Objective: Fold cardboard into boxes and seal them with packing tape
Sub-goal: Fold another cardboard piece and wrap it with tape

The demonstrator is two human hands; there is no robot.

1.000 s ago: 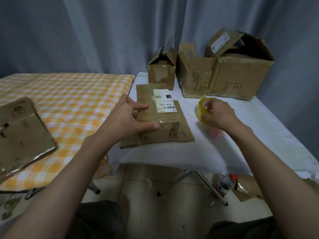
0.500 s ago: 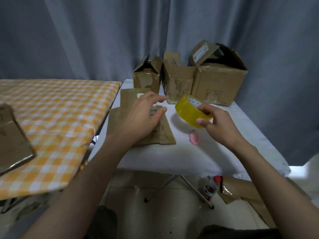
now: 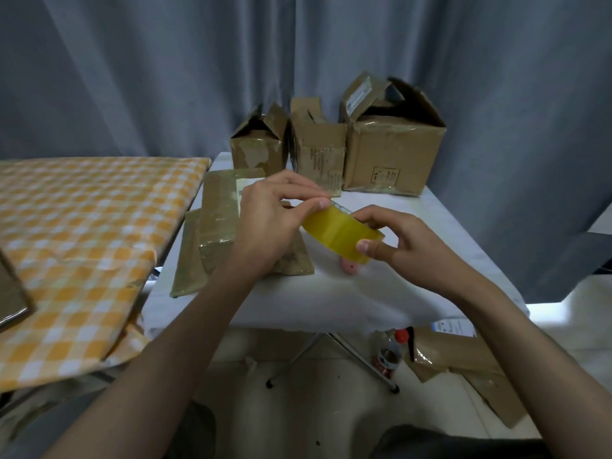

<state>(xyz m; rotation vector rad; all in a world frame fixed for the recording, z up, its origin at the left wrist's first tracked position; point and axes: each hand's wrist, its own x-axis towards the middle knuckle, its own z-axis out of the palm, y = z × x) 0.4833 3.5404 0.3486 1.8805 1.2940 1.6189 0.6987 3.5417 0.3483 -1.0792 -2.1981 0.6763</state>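
finding the end of the tape

the right hand [image 3: 402, 241] holds the yellow tape roll [image 3: 341, 231] in the air, just above the flat cardboard [image 3: 215, 223] on the white table [image 3: 331, 293]. the left hand [image 3: 271, 213] pinches at the far edge of the tape roll. i think it is best to hold the roll still, pick the end loose with a nail, and pull slowly so the tape does not rip.
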